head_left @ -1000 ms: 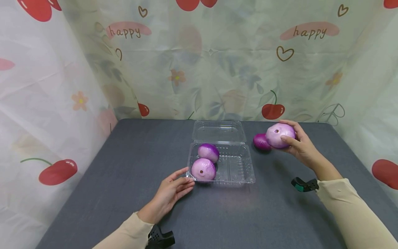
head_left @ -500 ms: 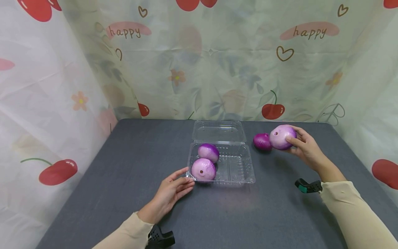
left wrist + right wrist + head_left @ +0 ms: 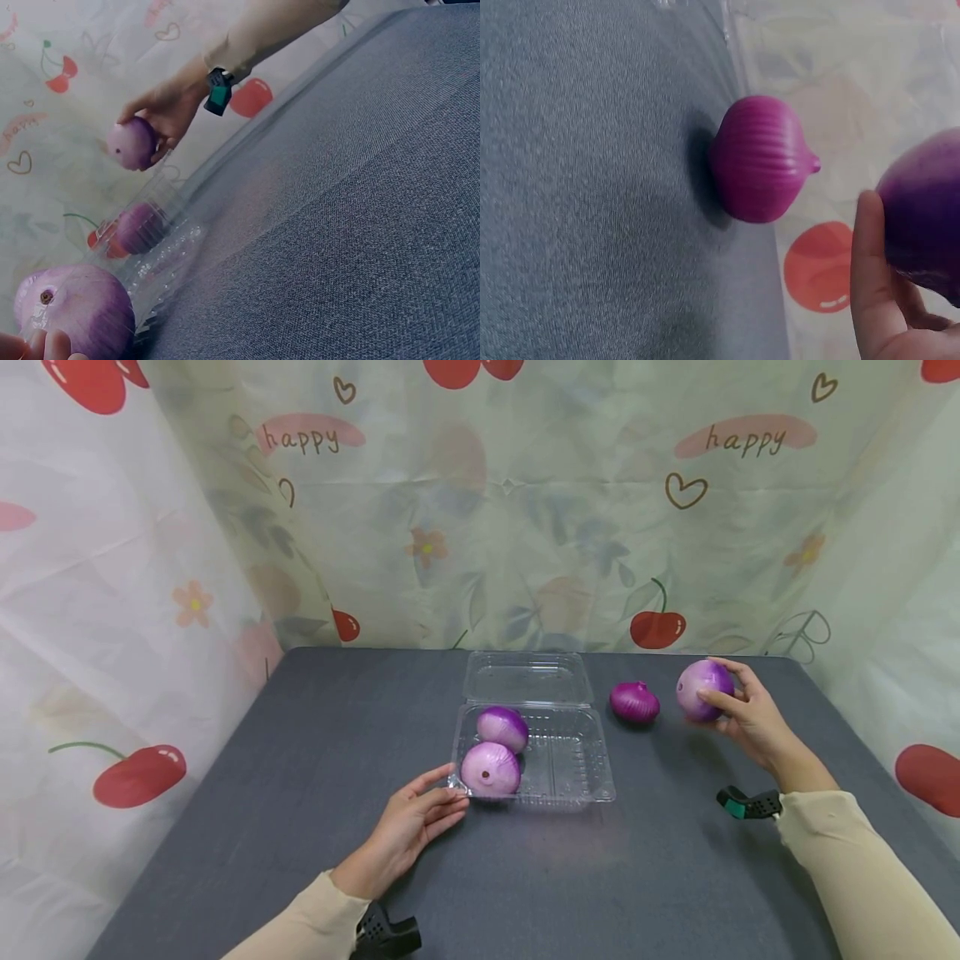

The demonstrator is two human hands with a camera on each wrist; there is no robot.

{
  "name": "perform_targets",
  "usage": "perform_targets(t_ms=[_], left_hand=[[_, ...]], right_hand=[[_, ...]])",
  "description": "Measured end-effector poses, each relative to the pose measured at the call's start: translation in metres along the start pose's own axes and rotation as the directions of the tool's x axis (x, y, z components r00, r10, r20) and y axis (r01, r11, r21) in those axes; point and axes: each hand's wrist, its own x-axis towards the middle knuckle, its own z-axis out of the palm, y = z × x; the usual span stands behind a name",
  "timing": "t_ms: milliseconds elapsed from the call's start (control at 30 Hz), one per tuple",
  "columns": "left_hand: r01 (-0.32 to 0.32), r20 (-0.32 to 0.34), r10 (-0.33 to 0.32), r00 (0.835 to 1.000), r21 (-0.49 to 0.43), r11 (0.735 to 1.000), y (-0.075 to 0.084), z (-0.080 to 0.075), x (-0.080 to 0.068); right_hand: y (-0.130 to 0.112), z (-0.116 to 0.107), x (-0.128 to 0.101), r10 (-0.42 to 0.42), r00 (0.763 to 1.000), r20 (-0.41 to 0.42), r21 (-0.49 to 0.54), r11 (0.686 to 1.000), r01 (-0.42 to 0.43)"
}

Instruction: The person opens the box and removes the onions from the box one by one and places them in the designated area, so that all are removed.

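Note:
My right hand [image 3: 753,718] holds a pale purple onion [image 3: 703,691] above the table at the right, thumb in front and fingers behind. Left of it, a darker ridged onion [image 3: 633,702] with a pointed tip rests on the table; it also shows in the right wrist view. A clear plastic clamshell container [image 3: 573,752] lies with its lid [image 3: 527,678] folded back. Two onions sit in its left half: one at the back [image 3: 502,728], one in front [image 3: 491,769]. My left hand [image 3: 408,822] holds the container's front left corner between its fingers.
Dark grey cloth covers the table [image 3: 300,760]. A patterned curtain [image 3: 510,527] hangs behind it and along both sides. Black wrist cameras are strapped at both sleeves; the right one [image 3: 750,803] hangs over the table.
My right hand has moved to the right with its onion, away from the darker onion, which now shows whole. The held onion has turned somewhat. My left hand and the container stay put.

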Motion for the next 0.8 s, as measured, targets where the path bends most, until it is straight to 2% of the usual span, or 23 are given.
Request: perform_targets(t_ms=[133, 333, 433, 667, 767, 800], left_hand=[[0.003, 0.007, -0.003, 1.000, -0.003, 1.000, 0.000, -0.001, 0.000], [0.008, 0.016, -0.007, 1.000, -0.006, 1.000, -0.001, -0.002, -0.001], [0.003, 0.024, -0.003, 1.000, -0.005, 1.000, -0.001, -0.002, 0.000], [0.012, 0.005, -0.012, 1.000, -0.001, 1.000, -0.001, -0.002, 0.001], [0.010, 0.005, -0.010, 1.000, 0.000, 1.000, -0.001, -0.002, 0.002], [0.008, 0.005, -0.008, 1.000, -0.001, 1.000, -0.001, -0.002, 0.002]], right_hand=[[0.002, -0.005, 0.004, 0.020, 0.998, -0.052, -0.028, 0.999, -0.021], [0.006, -0.011, 0.009, 0.071, 0.991, -0.111, 0.015, 0.997, -0.070], [0.009, -0.012, 0.013, 0.074, 0.990, -0.123, 0.049, 0.996, -0.068], [0.014, -0.011, 0.019, 0.057, 0.994, -0.094, 0.168, 0.985, -0.041], [0.016, -0.011, 0.022, 0.046, 0.994, -0.103, 0.141, 0.990, -0.031], [0.017, -0.011, 0.023, 0.040, 0.990, -0.134, 0.116, 0.993, -0.024]])
